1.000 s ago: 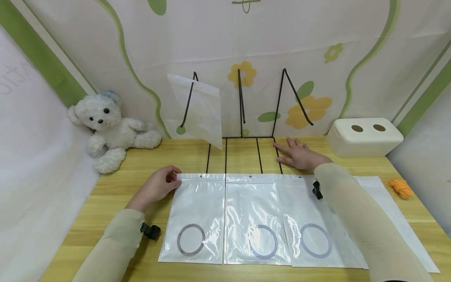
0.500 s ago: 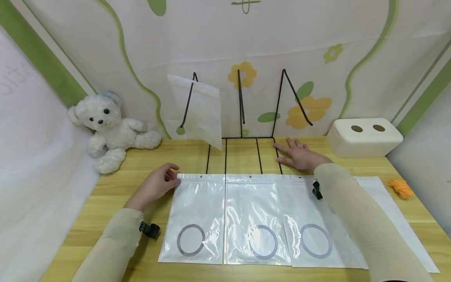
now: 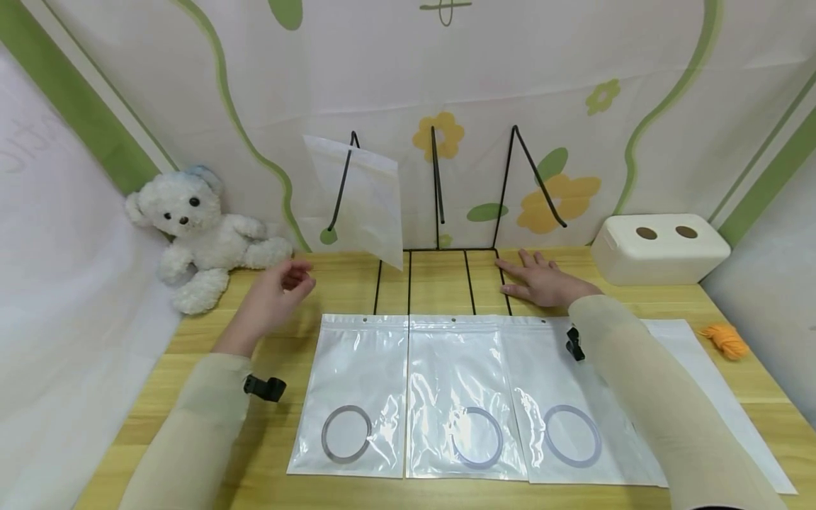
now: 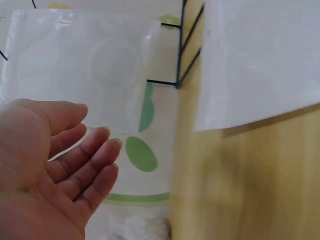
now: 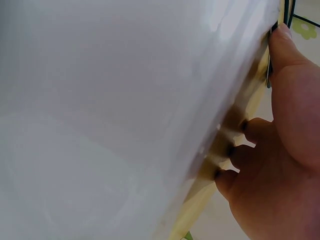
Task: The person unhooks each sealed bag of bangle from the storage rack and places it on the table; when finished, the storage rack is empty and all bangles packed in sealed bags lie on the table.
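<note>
My left hand (image 3: 270,301) is lifted over the table left of the bags, fingers loosely bent, holding nothing. In the left wrist view its fingers (image 4: 90,172) lie apart from everything. My right hand (image 3: 542,283) rests spread on the right base rod of a black wire rack (image 3: 469,283). In front lie a left zip bag (image 3: 360,361), a middle zip bag (image 3: 452,368) and a right zip bag (image 3: 548,375), side by side. Each shows a ring like a bangle, one brownish (image 3: 324,434), the others pale violet. Another white bag (image 3: 376,198) hangs on the rack's left hook.
A white plush bear (image 3: 197,234) sits at the back left. At the back right stands a white box (image 3: 663,255) with two round holes. Orange yarn (image 3: 725,341) lies near the right edge. A white sheet or bag (image 3: 707,397) lies partly under my right forearm.
My left hand has left the top corner of the left zip bag and moved up and slightly left. The right hand and the bags have stayed in place.
</note>
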Available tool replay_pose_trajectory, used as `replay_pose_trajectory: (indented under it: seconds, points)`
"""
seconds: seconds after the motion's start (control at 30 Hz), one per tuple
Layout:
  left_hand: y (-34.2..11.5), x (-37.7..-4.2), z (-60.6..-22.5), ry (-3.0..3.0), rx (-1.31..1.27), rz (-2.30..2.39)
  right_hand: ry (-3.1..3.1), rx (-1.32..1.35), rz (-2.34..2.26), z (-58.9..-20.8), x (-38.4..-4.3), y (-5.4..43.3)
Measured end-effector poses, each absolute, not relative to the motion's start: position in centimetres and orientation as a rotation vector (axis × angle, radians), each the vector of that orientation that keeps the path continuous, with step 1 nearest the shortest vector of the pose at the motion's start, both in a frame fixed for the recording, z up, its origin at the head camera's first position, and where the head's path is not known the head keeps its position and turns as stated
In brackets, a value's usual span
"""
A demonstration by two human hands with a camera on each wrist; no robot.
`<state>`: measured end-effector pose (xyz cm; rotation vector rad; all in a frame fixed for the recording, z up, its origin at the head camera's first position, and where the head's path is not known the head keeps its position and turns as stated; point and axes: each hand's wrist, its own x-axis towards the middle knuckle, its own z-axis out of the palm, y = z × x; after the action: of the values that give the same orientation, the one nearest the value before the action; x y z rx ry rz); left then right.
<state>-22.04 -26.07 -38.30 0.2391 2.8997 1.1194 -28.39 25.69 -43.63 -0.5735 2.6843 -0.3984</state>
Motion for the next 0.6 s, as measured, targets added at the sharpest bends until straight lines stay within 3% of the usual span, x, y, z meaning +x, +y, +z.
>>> replay_pose_trajectory:
  seconds: [0.27, 0.6]
  points:
    - [-25.3, -23.9, -35.5, 2.996, 0.325, 1.364, 2.681, -0.578, -0.4, -43.6, -28.4, 25.7]
    - [-23.3, -26.6, -31.7, 3.0, 0.224, 1.687, 2.68, -0.572, -0.403, -43.6, -28.4, 25.7]
